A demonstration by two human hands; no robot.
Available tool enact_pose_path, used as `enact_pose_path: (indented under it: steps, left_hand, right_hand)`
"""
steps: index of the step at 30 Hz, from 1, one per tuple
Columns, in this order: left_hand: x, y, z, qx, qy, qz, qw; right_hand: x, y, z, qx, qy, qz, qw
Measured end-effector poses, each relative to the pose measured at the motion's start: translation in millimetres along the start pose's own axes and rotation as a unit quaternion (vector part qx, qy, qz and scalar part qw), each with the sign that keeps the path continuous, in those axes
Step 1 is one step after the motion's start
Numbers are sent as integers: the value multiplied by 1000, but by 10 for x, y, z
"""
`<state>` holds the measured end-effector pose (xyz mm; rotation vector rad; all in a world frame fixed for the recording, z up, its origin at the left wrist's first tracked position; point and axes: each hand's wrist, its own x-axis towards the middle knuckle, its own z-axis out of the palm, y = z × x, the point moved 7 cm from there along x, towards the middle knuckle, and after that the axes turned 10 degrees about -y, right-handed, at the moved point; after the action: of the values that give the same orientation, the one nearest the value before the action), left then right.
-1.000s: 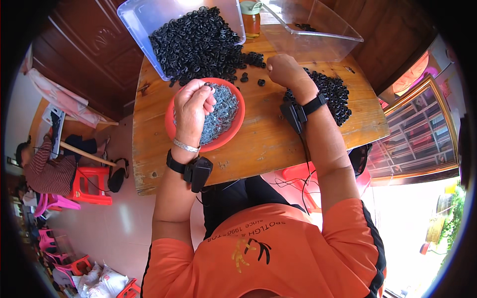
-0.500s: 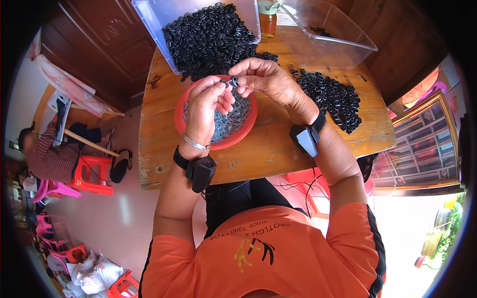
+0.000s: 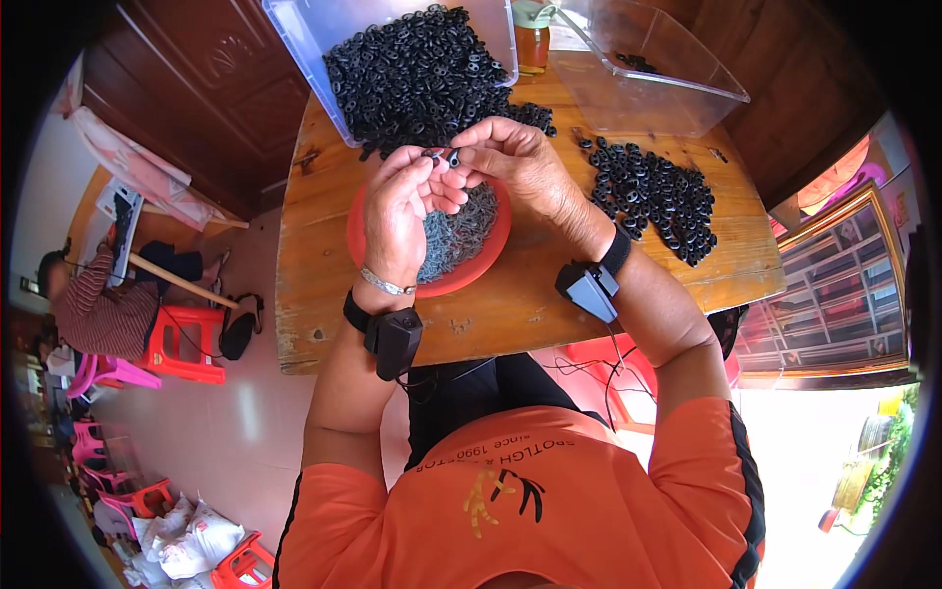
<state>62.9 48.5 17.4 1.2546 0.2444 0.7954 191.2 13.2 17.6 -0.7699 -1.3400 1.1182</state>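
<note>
A small black ring [image 3: 439,155] is pinched between the fingers of both hands, just above the far rim of the red bowl [image 3: 365,257] on the bench [image 3: 510,304]. The left hand [image 3: 404,208] is closed around it from the bowl's left side, the right hand [image 3: 515,162] from the right, fingertips meeting. Its long axis cannot be told. Beyond the bowl, black rings spill from a clear tub [image 3: 294,25]; a loose pile of rings [image 3: 653,191] lies to the bowl's right.

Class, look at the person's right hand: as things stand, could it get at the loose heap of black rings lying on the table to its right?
Probably yes. The right hand is above the red bowl, and the loose heap of black rings lies open on the wooden table beside that forearm, with nothing between; its fingers are pinching a small part.
</note>
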Motion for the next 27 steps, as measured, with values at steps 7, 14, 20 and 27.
enact_pose_path:
  steps: [7, 14, 20, 27]
  left_hand:
    - [10, 4, -71, -16, 3, 15, 1000]
    - [25, -10, -109, -18, 6, 10, 1000]
    - [36, -1, -139, -25, 7, 17, 1000]
    - [34, 7, -57, -2, -10, 1, 1000]
  right_hand:
    - [-5, 29, 1, -20, 7, 37, 999]
    - [-3, 1, 62, -67, -26, 27, 997]
    - [-25, -25, 145, -78, -59, 31, 995]
    - [-40, -209, 157, -273, -50, -79, 958]
